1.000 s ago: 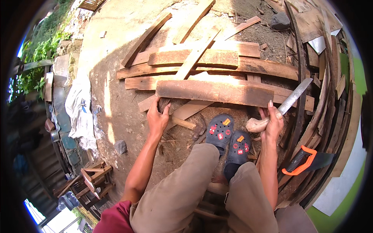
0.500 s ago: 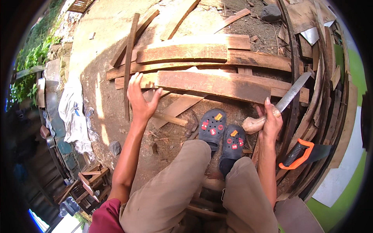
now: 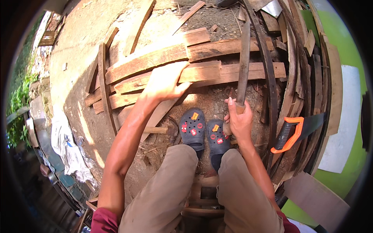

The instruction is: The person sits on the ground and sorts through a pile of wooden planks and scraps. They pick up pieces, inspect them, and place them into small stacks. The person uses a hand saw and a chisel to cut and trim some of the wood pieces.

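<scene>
Plank (image 3: 204,72) seen along stack's (image 3: 147,60) near edge, spanned by left hand (image 3: 165,83); thumb by plank's near edge, whether gripped cannot be told in the glare. Machete (image 3: 242,77) grasped by right hand (image 3: 239,120), tip pointed toward stack's far edge. Hammer (image 3: 157,130) seen just beside left shoe (image 3: 192,128); saw (image 3: 309,127) laid across timber (image 3: 289,85) at right

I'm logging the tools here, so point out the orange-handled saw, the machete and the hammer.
Orange-handled saw (image 3: 298,131), head view: orange part of its handle.
Machete (image 3: 244,64), head view: middle of its blade.
Hammer (image 3: 156,130), head view: its wooden handle.
</scene>
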The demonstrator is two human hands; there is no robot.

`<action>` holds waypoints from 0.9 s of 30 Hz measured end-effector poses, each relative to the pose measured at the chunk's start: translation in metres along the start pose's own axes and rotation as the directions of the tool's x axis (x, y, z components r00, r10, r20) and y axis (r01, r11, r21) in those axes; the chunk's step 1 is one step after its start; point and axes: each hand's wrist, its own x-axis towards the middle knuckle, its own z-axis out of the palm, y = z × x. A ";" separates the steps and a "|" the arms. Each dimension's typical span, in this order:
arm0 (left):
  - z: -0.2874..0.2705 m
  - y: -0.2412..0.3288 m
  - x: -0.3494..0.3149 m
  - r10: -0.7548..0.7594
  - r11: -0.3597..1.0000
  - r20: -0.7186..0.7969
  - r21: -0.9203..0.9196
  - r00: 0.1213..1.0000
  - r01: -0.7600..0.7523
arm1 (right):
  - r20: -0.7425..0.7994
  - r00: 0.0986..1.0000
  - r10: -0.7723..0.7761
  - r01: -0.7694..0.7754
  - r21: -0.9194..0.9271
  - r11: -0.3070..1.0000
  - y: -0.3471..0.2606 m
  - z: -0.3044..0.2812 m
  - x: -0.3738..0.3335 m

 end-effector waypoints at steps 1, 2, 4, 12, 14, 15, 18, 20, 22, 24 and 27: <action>-0.007 0.002 0.005 -0.024 0.999 0.018 0.033 1.000 0.023 | -0.012 0.999 -0.050 0.049 -0.106 0.993 0.006 -0.005 -0.001; -0.011 0.006 0.007 -0.049 0.997 0.034 0.068 0.998 0.046 | -0.018 0.995 -0.097 0.091 -0.213 0.973 0.010 -0.010 -0.004; -0.015 0.005 0.005 0.070 0.993 -0.064 0.097 0.996 -0.063 | -0.024 0.988 -0.152 0.142 -0.243 0.960 0.001 -0.012 -0.012; -0.046 0.044 0.017 -0.053 0.974 0.190 0.226 0.980 0.008 | -0.038 0.987 -0.157 0.148 -0.168 0.974 0.002 -0.018 -0.022; -0.028 0.045 0.031 -0.296 0.937 0.405 0.298 0.865 0.182 | -0.026 0.993 -0.112 0.106 -0.173 0.979 0.002 -0.015 -0.018; 0.003 0.025 0.020 -0.125 0.960 0.262 0.275 0.957 0.050 | -0.025 0.995 -0.099 0.092 -0.193 0.977 0.002 -0.014 -0.016; 0.035 0.018 0.013 -0.072 0.976 0.138 0.214 0.988 0.041 | -0.029 0.988 -0.150 0.137 -0.262 0.955 0.011 -0.014 -0.011; 0.043 0.017 0.011 -0.079 0.978 0.102 0.201 0.992 0.057 | -0.033 0.969 -0.246 0.225 -0.299 0.927 0.024 -0.010 -0.005; 0.049 0.017 0.015 -0.067 0.970 0.067 0.238 0.996 0.049 | -0.045 0.931 -0.363 0.328 -0.332 0.884 0.028 -0.006 0.005; 0.050 0.015 0.014 -0.083 0.970 0.074 0.234 0.994 0.064 | -0.039 0.942 -0.333 0.306 -0.307 0.901 0.018 -0.004 0.006; 0.057 0.008 0.012 -0.028 0.959 0.026 0.284 0.999 0.019 | -0.063 0.925 -0.374 0.343 -0.282 0.896 0.006 0.004 0.010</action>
